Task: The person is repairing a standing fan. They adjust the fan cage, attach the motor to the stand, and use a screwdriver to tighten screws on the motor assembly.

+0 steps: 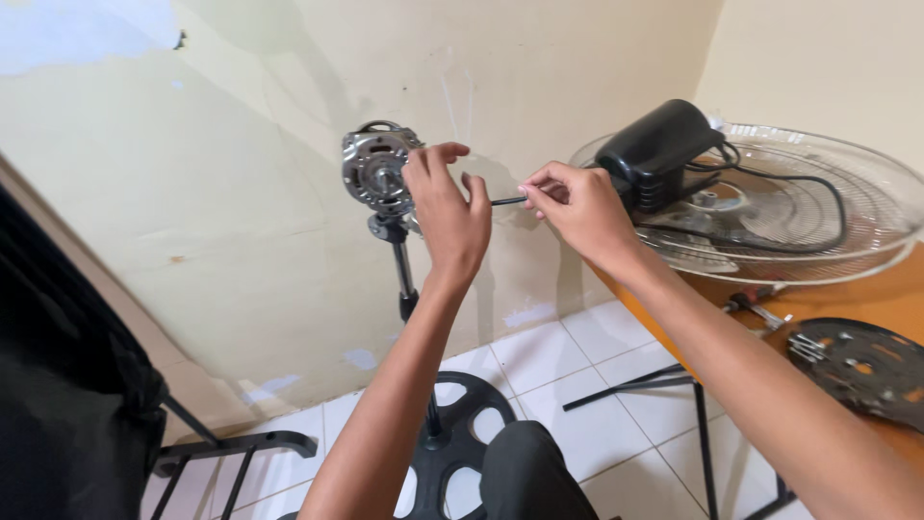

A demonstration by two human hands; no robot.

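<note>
Bare fan motor, metal, atop a stand pole: left hand curls around its rear. Right hand pinches a thin black tool shaft (tip hidden behind the left hand). Wire fan guard and black motor cover lie on the orange table.

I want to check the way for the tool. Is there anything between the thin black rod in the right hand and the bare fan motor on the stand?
Yes. The left hand sits between the thin black rod in the right hand and the fan motor. It hides the rod's far end, so contact cannot be judged.
</note>
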